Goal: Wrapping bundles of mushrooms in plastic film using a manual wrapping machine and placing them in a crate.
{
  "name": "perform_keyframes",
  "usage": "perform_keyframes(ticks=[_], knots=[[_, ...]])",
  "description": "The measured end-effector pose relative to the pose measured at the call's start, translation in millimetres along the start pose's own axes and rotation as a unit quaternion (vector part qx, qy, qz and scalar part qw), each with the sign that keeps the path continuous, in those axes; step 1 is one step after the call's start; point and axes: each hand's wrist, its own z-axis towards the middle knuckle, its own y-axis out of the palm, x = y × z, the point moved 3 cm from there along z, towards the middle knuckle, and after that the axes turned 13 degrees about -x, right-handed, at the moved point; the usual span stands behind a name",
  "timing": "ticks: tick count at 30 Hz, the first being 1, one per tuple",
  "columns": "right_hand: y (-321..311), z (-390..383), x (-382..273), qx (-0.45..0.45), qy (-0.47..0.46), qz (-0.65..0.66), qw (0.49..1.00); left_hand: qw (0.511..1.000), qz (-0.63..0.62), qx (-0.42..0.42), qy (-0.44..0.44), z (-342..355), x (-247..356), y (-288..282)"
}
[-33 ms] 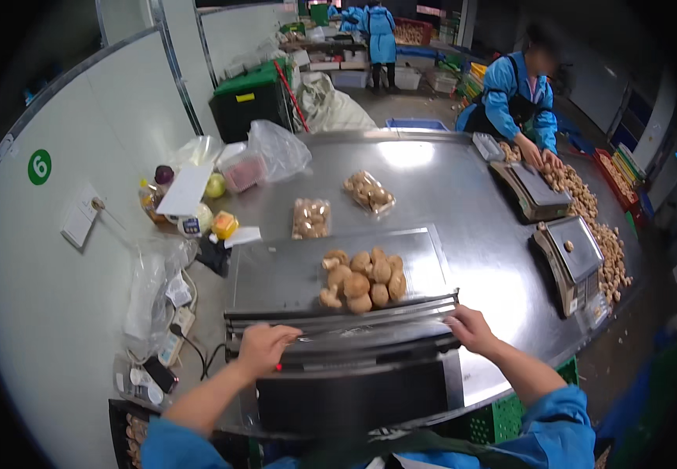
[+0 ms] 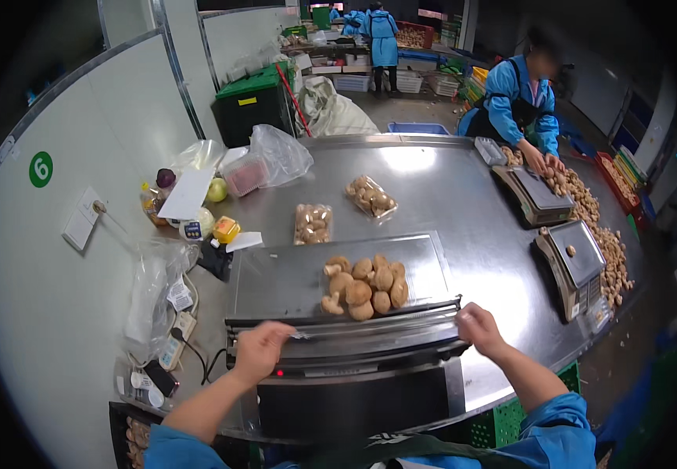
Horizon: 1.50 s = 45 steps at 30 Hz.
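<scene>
My left hand (image 2: 264, 348) pinches a wisp of clear film (image 2: 299, 334) over the left part of a black-and-steel wrapping machine (image 2: 346, 352). At its right end, my right hand (image 2: 475, 328) has its fingers closed, slightly blurred; what they hold is unclear. Beyond the roller bar, a pile of brown mushrooms (image 2: 359, 292) rests on the machine's metal plate (image 2: 272, 277). Two clear packs of mushrooms, one upright-set (image 2: 313, 224) and one angled (image 2: 370, 197), lie farther back on the steel table (image 2: 448, 187).
At right are two scales (image 2: 573, 262), a long heap of small mushrooms (image 2: 612, 266) and a co-worker (image 2: 503, 102) handling some. Bags, produce and a bottle (image 2: 151, 199) crowd the left by a wall, with a power strip (image 2: 176, 340). Other workers (image 2: 381, 43) stand behind.
My right hand has moved slightly to the right, and my left hand slightly left. The whole scene sits a little lower and to the right in the picture.
</scene>
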Motion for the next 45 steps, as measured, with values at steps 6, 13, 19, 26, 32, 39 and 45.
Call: perform_keyframes(ticks=[6,13,19,26,32,39,45], knots=[[-21.2,164.1,-95.3,0.189,-0.262,0.229,0.918,0.865,-0.372,0.336,-0.033,159.0,-47.5,-11.3],[-1.9,193.2,19.8,0.038,-0.274,-0.561,0.780,0.963,0.257,-0.070,-0.027,129.4,-151.5,60.2],[14.8,112.7,38.0,-0.069,0.019,-0.105,0.992,0.969,0.061,-0.203,-0.124,63.1,-112.8,51.5],[28.0,68.8,-36.3,-0.056,-0.034,-0.066,0.996,0.965,-0.147,-0.092,-0.197,43.1,-27.8,44.3],[74.5,-14.6,5.4,-0.150,0.314,0.132,0.928,0.767,-0.360,-0.104,-0.522,-77.8,-31.9,100.0],[90.8,-71.0,108.7,-0.025,0.210,-0.080,0.974,0.972,-0.019,-0.053,-0.228,-135.7,-40.1,113.2],[101.8,-114.5,73.6,0.070,0.310,0.250,0.915,0.741,-0.488,0.059,-0.458,-172.0,-10.8,103.5]])
